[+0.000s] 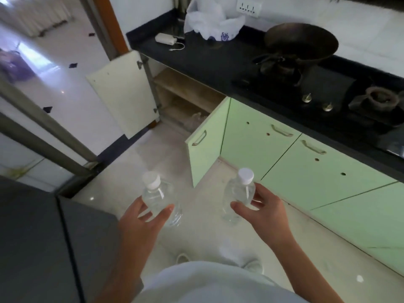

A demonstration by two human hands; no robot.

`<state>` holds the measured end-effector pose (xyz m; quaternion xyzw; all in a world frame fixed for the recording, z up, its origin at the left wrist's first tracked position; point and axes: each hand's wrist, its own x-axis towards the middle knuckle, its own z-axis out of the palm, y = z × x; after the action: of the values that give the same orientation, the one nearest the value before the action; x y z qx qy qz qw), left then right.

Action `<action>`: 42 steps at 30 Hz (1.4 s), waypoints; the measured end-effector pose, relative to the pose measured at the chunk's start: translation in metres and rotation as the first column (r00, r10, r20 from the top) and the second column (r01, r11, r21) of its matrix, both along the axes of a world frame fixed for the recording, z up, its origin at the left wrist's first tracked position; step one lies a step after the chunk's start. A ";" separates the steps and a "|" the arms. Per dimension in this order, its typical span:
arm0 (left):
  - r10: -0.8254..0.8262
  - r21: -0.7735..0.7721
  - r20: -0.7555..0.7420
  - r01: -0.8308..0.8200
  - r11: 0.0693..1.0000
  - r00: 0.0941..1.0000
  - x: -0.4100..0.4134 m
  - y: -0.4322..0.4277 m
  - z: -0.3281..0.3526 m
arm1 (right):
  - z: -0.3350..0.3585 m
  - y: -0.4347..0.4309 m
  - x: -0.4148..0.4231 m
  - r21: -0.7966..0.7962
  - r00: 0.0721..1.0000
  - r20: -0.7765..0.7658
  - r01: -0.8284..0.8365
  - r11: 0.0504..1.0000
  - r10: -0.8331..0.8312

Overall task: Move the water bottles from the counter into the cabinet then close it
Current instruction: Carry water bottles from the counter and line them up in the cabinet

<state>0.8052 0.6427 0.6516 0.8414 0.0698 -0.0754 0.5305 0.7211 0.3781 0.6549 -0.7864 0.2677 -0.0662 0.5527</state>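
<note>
One clear bottle [158, 199] is gripped by the left hand [143, 217]. A second bottle [239, 196] is gripped by the right hand [262, 207]. The open cabinet [185, 99] is seen well ahead.

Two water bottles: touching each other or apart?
Apart. The head view shows the left bottle held by the left hand and the right bottle held by the right hand, with open floor plainly visible between the bottles.
</note>
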 end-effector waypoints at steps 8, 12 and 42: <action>0.064 0.007 0.012 -0.064 0.998 0.998 0.041 0.082 -0.003 | -0.003 0.067 0.055 0.039 0.998 -0.038 -0.057 0.998 0.058; 0.103 -0.011 0.008 -0.103 0.995 0.995 0.066 0.095 -0.007 | -0.008 0.082 0.100 0.034 0.992 -0.042 -0.116 0.993 0.118; 0.337 0.040 0.043 -0.339 0.940 0.940 0.434 0.187 0.000 | -0.033 0.190 0.555 0.006 0.883 -0.058 -0.467 0.884 0.466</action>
<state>1.2389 0.8299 0.6516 0.8303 0.2057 0.0332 0.5169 1.2762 0.5685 0.6219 -0.8315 0.0864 0.0903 0.5413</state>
